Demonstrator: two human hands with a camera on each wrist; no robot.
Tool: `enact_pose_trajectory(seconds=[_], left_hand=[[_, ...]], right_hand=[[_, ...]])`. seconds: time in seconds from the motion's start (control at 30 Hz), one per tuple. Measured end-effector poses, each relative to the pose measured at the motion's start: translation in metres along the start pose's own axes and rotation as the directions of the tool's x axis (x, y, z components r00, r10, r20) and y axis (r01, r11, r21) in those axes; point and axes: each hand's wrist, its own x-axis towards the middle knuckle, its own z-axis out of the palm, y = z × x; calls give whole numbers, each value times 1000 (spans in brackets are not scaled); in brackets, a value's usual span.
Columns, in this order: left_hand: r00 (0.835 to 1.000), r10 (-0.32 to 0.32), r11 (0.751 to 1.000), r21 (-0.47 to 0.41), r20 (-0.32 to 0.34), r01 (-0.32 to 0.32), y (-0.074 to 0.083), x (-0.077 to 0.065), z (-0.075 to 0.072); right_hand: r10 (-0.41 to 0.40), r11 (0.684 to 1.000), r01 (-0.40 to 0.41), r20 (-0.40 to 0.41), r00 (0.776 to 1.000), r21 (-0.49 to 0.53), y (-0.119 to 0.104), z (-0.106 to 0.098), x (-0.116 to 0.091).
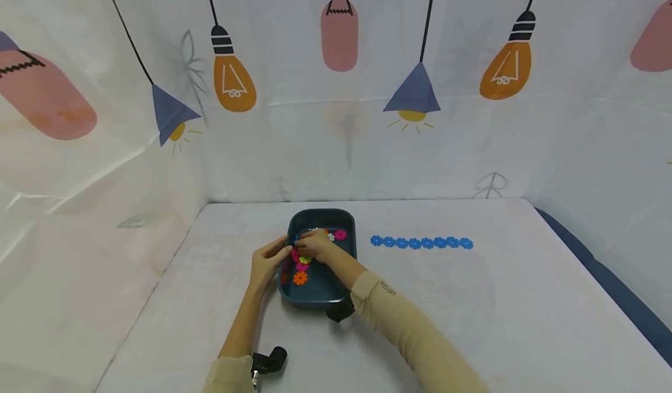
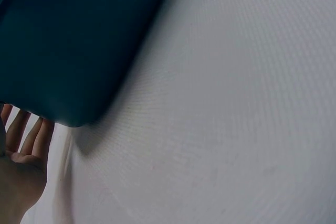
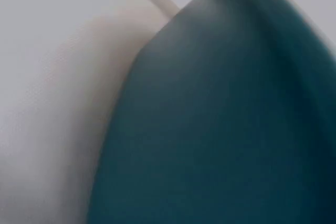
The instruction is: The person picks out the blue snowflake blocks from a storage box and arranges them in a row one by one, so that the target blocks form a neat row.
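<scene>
A dark teal tray (image 1: 321,295) stands on the white table and holds small flower-shaped pieces in pink, orange, yellow, white and blue. My left hand (image 1: 266,262) grips the tray's left rim, thumb on the edge and fingers along the outer wall; the left wrist view shows those fingers against the tray (image 2: 68,51). Inside the tray, my right hand (image 1: 316,245) reaches to the left side among the pieces, close to a blue flower piece (image 1: 296,238). Its fingertips are partly hidden, so whether they pinch a piece is unclear. The right wrist view shows mostly the tray's wall (image 3: 210,108).
To the right of the tray lies a row of several blue flower pieces (image 1: 415,243), set side by side. Black wrist cameras sit below the left hand (image 1: 270,360) and by the tray's front right corner (image 1: 341,311). A printed white sheet (image 1: 315,148) rises behind the table.
</scene>
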Motion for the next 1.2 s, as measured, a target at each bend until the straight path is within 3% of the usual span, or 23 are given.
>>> enact_pose_trajectory(seconds=[0.17,0.33,0.7,0.9,1.2], left_hand=[[1000,0,1000,16,-12,0,0,0,1],[1000,-8,1000,18,-17,9,0,0,1],[1000,-6,1000,-8,-14,6,-1,1,1],[1000,-1,1000,10,-18,2,-2,2,1],[1000,-5,1000,-2,-18,5,-2,1,1]], right_hand=[[-21,1000,21,-32,999,-9,-11,6,-20],[-21,999,19,-58,998,-27,-1,5,-6],[-10,991,17,-56,998,133,0,-3,3],[-80,988,86,-55,995,130,-2,-14,-2],[-226,973,221,78,971,70,-6,-51,-6]])
